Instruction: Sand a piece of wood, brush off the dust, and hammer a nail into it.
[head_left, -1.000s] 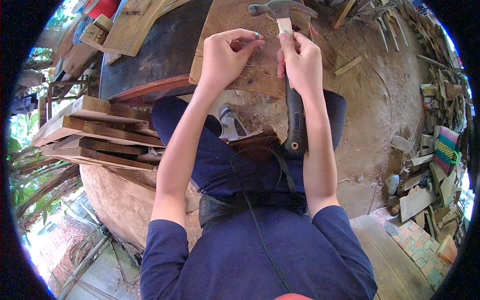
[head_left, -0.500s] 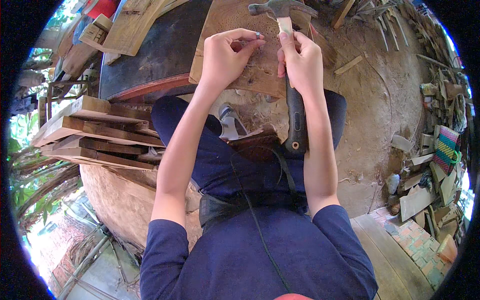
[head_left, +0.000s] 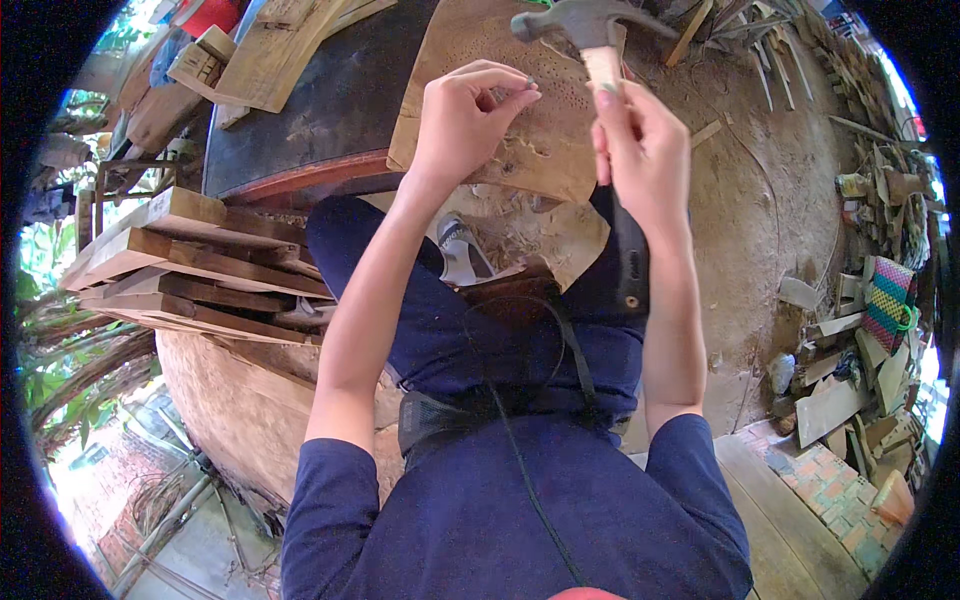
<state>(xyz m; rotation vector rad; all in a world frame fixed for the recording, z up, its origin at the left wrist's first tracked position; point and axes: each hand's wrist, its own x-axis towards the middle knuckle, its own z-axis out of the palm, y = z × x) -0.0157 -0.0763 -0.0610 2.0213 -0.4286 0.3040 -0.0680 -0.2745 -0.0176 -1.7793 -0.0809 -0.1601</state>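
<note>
My right hand (head_left: 645, 150) is wrapped round the upper handle of a claw hammer (head_left: 630, 250). Its metal head points away from me, and the black grip hangs down beside my wrist toward my thigh. To its left, my left hand (head_left: 460, 115) is closed in a pinch over a wooden board (head_left: 540, 165) dotted with small holes. A tiny greyish thing shows at the left fingertips, too small to name. The board lies on a dark tabletop (head_left: 320, 110) with a reddish edge.
Stacked thick planks (head_left: 190, 260) stand close to my left leg. More wood pieces (head_left: 290, 60) rest on the tabletop's far left. A sandalled foot (head_left: 460, 250) shows under the board. Wood scraps and a colourful woven bag (head_left: 890, 300) line the far right.
My right hand has swung to the right with the hammer, farther from my left hand. My left hand has shifted slightly right and nearer, still pinched.
</note>
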